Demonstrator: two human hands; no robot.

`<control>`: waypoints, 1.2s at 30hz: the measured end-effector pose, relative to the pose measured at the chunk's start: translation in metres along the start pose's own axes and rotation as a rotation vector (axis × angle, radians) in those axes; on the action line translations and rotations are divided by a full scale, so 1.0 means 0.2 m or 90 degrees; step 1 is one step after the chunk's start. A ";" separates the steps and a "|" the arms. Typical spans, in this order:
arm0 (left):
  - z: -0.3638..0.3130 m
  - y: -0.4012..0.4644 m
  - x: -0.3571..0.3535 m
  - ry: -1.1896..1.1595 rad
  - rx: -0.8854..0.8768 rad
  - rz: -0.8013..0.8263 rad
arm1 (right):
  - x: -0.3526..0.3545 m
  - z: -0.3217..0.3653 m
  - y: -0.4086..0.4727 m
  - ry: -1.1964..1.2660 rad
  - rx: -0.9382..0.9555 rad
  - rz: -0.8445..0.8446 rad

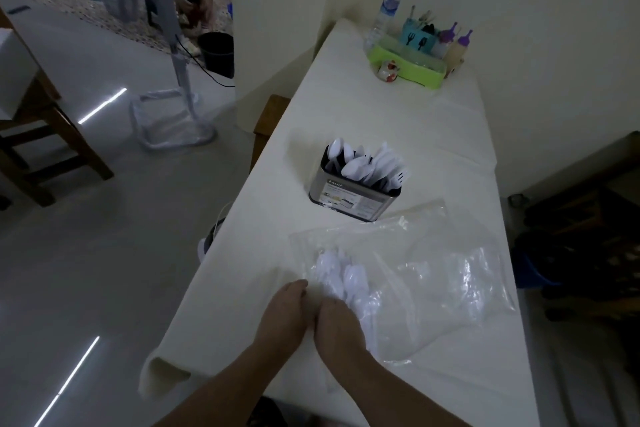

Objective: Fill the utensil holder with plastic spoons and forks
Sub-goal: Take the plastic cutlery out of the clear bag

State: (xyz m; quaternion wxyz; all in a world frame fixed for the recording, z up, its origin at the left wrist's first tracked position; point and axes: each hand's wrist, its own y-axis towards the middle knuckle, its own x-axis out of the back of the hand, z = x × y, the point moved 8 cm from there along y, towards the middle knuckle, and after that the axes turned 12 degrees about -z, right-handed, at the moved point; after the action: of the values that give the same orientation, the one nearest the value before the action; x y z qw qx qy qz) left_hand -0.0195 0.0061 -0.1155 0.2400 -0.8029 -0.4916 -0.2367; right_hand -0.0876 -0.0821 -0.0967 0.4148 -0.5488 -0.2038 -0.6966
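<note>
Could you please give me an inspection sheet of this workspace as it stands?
Surface: long table under a cream cloth, creased, one corner hanging off the near left edge.
Job's things: shiny metal utensil holder upright mid-table, already holding white plastic spoons and forks; a bundle of white plastic cutlery lies in clear plastic bags.
Clutter: green tray at the far end with a clear water bottle and purple-capped squeeze bottles.
Grips: left hand and right hand side by side at the bundle; grip hidden.
Cables: black cable on the floor.
Surroundings: wooden chair, black bucket, pale wall.
</note>
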 end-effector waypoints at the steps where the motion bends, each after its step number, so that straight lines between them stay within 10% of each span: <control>1: 0.00 0.01 0.02 -0.032 0.012 -0.011 | 0.00 0.00 0.00 -0.008 -0.017 0.010; 36: 0.00 0.08 -0.06 -0.043 0.165 0.176 | 0.06 -0.07 -0.07 -0.085 -0.133 -0.087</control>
State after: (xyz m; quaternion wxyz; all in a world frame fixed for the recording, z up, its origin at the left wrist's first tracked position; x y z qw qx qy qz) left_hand -0.0096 -0.0079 -0.1260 0.3552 -0.8325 -0.4109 -0.1090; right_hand -0.1073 -0.0895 -0.0882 0.2928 -0.6187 -0.1941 -0.7027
